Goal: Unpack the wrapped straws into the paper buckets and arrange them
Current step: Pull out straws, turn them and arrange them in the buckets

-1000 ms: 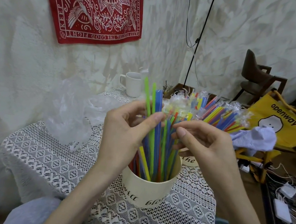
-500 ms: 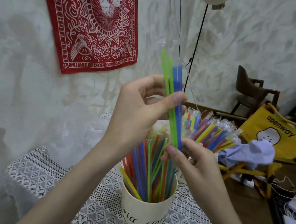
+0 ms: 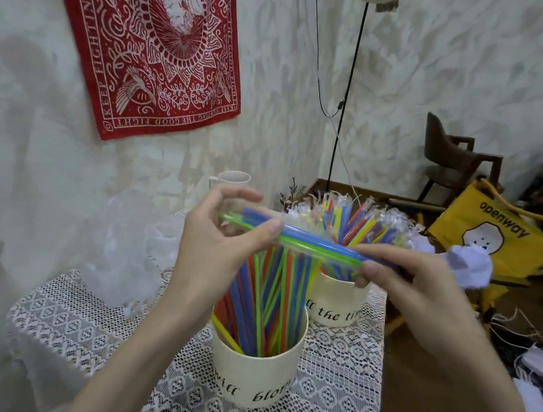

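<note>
Both hands pinch one wrapped straw bundle [image 3: 296, 240] level: left hand [image 3: 220, 244], right hand [image 3: 402, 278]. Below them, the near bucket [image 3: 255, 373] holds bare straws; beyond the right hand, the far bucket [image 3: 340, 301] (still many wrapped) awaits.

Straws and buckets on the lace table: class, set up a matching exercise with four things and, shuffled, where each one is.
Things:
1. near paper bucket
2. far paper bucket
3. green and blue straw bundle
4. white mug

Places:
A. held level between both hands
B. behind the left hand, by the wall
C. holds wrapped straws
D. holds unwrapped straws

Pairs: 1-D, 2-C, 3-A, 4-B
</note>
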